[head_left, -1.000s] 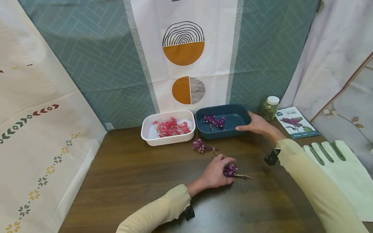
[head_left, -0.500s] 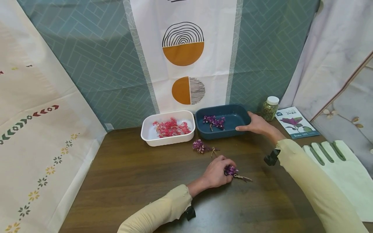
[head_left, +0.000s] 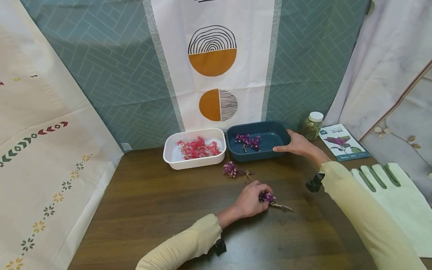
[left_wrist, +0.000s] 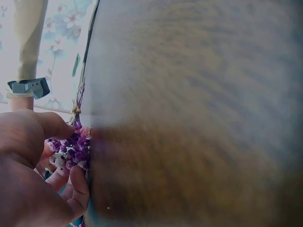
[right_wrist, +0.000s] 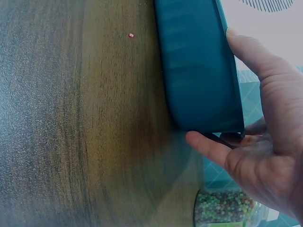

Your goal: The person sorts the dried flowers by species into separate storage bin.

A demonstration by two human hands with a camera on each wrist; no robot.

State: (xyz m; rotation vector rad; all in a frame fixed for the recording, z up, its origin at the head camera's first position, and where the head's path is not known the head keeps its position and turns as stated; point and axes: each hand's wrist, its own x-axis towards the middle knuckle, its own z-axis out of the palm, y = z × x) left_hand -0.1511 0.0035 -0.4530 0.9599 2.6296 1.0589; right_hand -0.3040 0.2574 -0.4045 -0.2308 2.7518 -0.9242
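My left hand (head_left: 251,199) holds a small tied bunch of purple dried flowers (head_left: 269,198) low over the wooden table. In the left wrist view, thumb and fingers curl around the purple blossoms (left_wrist: 71,151), while the twine-bound stems stick out past them. With my right hand (head_left: 298,144) I grip the right end of a dark blue tray (head_left: 278,153), thumb at its rim. One purple bunch (head_left: 248,141) lies inside that tray. Between tray and left hand, another tied purple bunch (head_left: 233,169) rests on the table.
A white tray (head_left: 177,165) with pink-red dried flowers (head_left: 199,147) stands left of the blue one. At the right are a white-lidded jar (head_left: 312,127), a flower-printed card (head_left: 343,142) and a pale glove (head_left: 395,202). Patterned cloths hang behind and at both sides.
My left fingers have drawn in closer around the purple bunch, which has barely shifted. The right hand and the blue tray stay where they were.
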